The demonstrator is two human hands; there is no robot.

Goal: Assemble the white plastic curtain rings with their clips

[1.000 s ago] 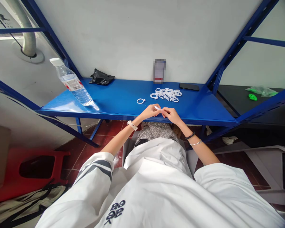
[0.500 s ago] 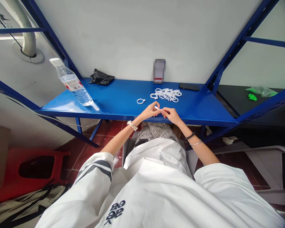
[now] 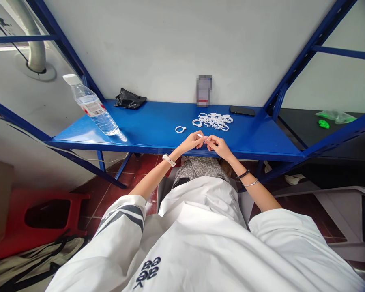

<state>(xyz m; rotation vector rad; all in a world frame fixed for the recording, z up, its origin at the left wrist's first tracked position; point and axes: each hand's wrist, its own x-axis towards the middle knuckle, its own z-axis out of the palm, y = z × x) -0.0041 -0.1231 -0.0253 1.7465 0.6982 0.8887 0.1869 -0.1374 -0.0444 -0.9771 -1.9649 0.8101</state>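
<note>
Above the front edge of the blue table [image 3: 152, 121], my left hand [image 3: 192, 142] is closed on a small white plastic piece [image 3: 200, 136], mostly covered by the fingers. My right hand [image 3: 218, 146] is closed in a pinch, its fingertips meeting the left ones at the end of that piece. Whatever sits inside the right pinch is too small to make out. Just beyond the hands lies a heap of white plastic rings [image 3: 214, 120] with small tabs. A single white ring [image 3: 180, 129] rests apart, left of the heap.
A water bottle [image 3: 94, 107] stands at the left of the table. Along the back are a black plastic bag [image 3: 129, 99], a blurred-out upright device [image 3: 204, 91] and a black phone [image 3: 242, 110]. Blue frame posts [image 3: 307, 52] rise at both sides. A red stool [image 3: 48, 215] is lower left.
The white piece between my fingers has shifted slightly left and up, and less of it shows. Both hands have otherwise stayed in place; the rings on the table are unmoved.
</note>
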